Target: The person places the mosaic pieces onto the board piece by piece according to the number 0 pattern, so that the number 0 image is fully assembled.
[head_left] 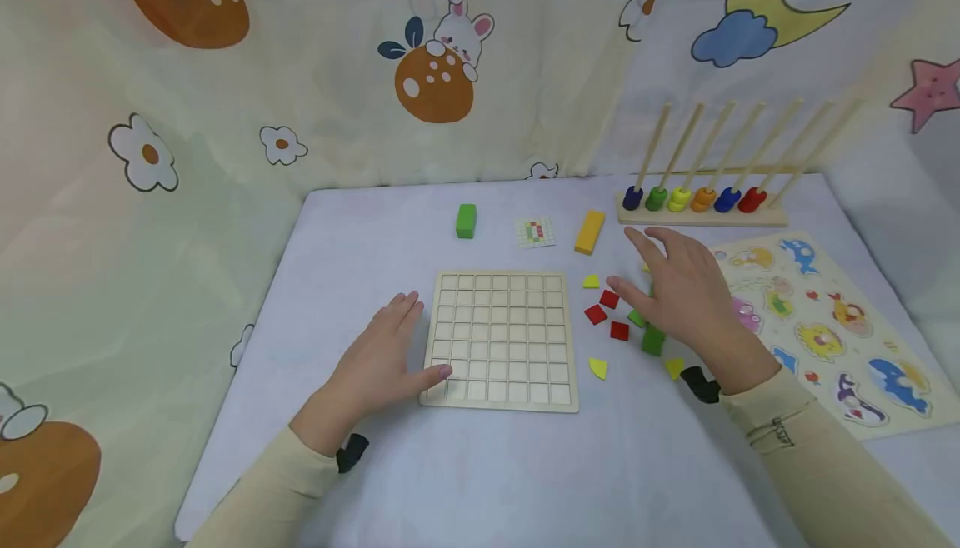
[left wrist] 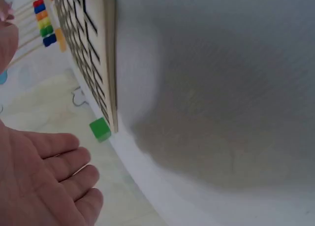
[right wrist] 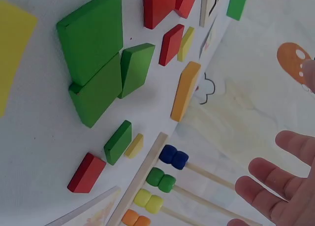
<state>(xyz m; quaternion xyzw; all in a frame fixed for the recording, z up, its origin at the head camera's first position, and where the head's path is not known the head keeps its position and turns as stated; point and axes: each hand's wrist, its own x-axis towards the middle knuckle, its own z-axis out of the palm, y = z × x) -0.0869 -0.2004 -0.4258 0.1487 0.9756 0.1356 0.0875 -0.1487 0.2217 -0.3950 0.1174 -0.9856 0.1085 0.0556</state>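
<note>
A square wooden grid board (head_left: pixel 498 338) lies at the middle of the white table, its small squares bare. My left hand (head_left: pixel 375 361) is at its left edge, fingers straight and thumb over the lower left corner; in the left wrist view the palm (left wrist: pixel 39 184) holds nothing. My right hand (head_left: pixel 682 294) hovers with spread fingers over a loose group of small tiles. These include red squares (head_left: pixel 596 315), green pieces (head_left: pixel 653 341) and yellow pieces (head_left: pixel 597 367). From the right wrist, several green tiles (right wrist: pixel 93 39) lie against one another, and the fingers are empty. My right hand hides part of the group.
Behind the board are a green block (head_left: pixel 467 221), a small pattern card (head_left: pixel 536 232) and an orange-yellow block (head_left: pixel 590 232). A wooden peg rack (head_left: pixel 701 216) with coloured beads stands back right. A sea-animal picture board (head_left: pixel 832 323) lies beneath and beyond the right wrist.
</note>
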